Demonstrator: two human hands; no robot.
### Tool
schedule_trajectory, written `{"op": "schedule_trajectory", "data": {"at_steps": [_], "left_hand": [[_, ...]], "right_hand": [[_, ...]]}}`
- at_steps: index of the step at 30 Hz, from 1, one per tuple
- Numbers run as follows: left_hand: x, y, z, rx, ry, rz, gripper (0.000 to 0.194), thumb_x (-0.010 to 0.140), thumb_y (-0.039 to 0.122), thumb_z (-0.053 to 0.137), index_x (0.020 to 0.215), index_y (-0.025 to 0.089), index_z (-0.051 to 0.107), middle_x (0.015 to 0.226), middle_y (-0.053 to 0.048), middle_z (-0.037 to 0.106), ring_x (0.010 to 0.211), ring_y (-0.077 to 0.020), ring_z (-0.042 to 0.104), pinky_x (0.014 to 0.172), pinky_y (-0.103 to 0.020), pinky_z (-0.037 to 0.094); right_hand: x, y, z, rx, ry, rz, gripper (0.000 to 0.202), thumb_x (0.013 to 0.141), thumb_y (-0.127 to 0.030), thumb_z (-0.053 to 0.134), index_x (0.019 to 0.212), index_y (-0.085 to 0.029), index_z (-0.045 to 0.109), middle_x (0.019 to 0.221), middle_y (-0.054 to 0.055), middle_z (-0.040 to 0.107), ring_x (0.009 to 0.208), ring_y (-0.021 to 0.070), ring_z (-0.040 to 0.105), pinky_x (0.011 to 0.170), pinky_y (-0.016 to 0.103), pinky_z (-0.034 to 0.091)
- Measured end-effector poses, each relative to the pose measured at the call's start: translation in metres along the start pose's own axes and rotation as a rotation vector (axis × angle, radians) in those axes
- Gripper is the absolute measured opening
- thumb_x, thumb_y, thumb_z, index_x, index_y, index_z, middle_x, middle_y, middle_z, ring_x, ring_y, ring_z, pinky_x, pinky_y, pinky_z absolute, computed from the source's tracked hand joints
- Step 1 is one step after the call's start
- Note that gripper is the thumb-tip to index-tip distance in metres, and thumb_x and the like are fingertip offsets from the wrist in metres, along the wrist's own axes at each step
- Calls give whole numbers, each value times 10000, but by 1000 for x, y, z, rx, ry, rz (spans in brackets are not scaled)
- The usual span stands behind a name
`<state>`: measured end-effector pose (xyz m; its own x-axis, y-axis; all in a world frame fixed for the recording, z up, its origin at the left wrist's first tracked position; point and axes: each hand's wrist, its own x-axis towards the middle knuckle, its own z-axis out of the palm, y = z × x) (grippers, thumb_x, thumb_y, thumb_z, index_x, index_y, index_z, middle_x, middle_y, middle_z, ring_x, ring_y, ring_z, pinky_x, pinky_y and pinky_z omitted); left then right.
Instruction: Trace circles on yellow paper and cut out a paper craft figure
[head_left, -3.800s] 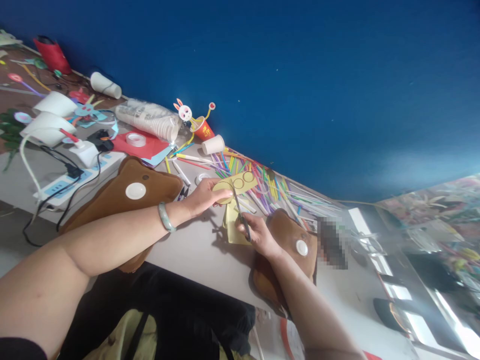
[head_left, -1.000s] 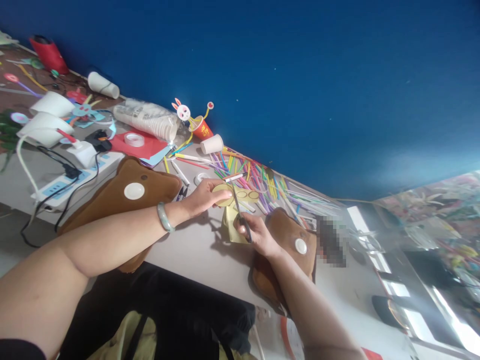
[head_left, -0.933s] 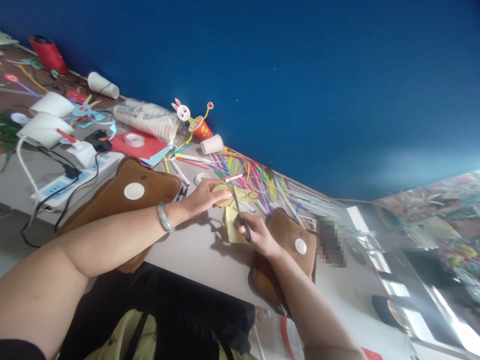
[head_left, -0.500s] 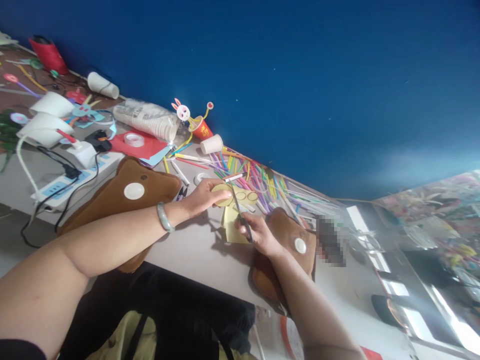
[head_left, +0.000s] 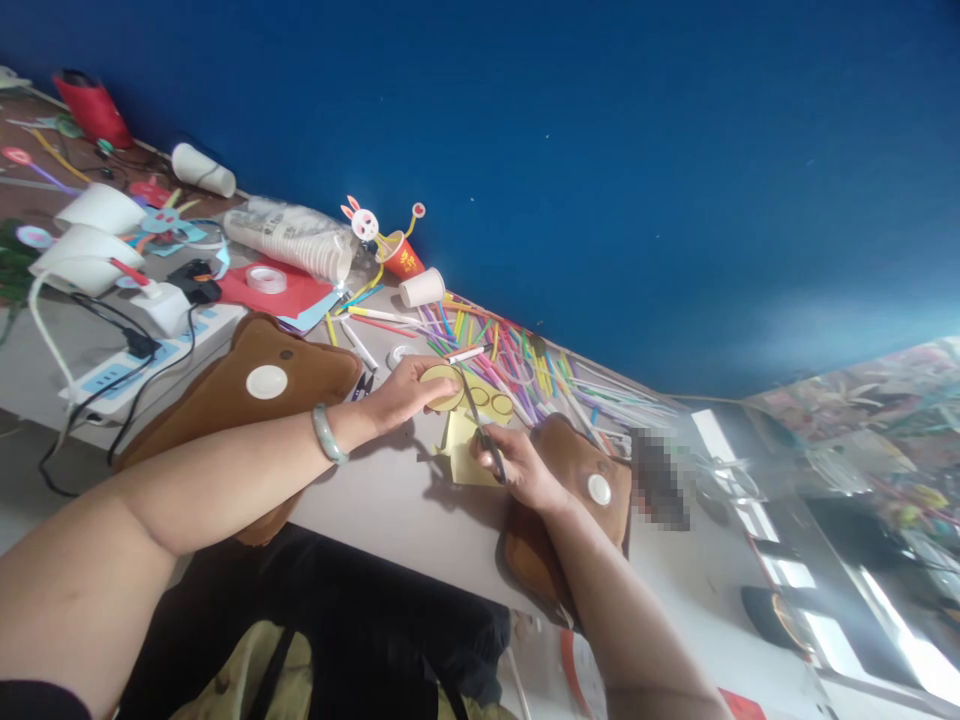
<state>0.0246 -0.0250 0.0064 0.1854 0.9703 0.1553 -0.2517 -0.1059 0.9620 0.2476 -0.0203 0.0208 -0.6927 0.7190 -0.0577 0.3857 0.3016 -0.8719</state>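
Between the thumb and fingers of my left hand point(head_left: 412, 392) is a piece of yellow paper point(head_left: 480, 393) with dark circles drawn on it. The largest circle lies under my thumb, and smaller ones run to the right. My right hand point(head_left: 517, 465) is closed round the handles of a pair of scissors point(head_left: 475, 412). The blades point up and left and cross the paper just right of the large circle. Below, on the table, lies another yellow sheet point(head_left: 472, 462), partly covered by the scissors and my right hand.
Brown cushions point(head_left: 307, 362) lie under both forearms. Many coloured pipe cleaners point(head_left: 517, 365) spread along the blue wall. Further left are a white tape roll point(head_left: 267, 280) on red paper, stacked paper cups point(head_left: 292, 243), a red cup point(head_left: 403, 256) with a rabbit figure, and a power strip point(head_left: 161, 355) with cables.
The right end of the held yellow paper has dipped slightly. Both hands keep nearly the same place, and the whole view has shifted a touch.
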Motion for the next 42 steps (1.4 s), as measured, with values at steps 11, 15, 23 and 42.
{"op": "schedule_trajectory", "data": {"at_steps": [11,15,23,42], "left_hand": [[0,4,0,172,88,48,243,789,346,636,648,158,574,608,32,457,599,-101,412,558,-235,333],[-1,7,1,223,73,52,227,780,330,622,648,147,595,623,24,488,626,-106,433,590,-240,354],[0,5,-1,222,55,37,225,778,338,626,661,147,601,629,22,494,623,-105,433,585,-238,353],[-1,10,2,157,-8,24,183,756,285,637,637,146,626,595,25,529,584,-90,457,565,-221,384]], "right_hand": [[0,-2,-4,5,-18,14,626,781,-795,603,657,-189,508,643,-15,472,632,137,399,626,295,363],[0,-1,-6,-1,-38,12,629,781,-793,605,652,-187,498,635,-22,458,636,130,392,617,286,341],[-1,2,-11,-21,-57,-4,629,783,-788,608,645,-187,489,634,-26,442,624,127,378,605,287,318],[-5,-5,-27,-115,-135,13,646,791,-807,575,628,-189,480,630,-23,430,623,129,372,584,280,311]]}}
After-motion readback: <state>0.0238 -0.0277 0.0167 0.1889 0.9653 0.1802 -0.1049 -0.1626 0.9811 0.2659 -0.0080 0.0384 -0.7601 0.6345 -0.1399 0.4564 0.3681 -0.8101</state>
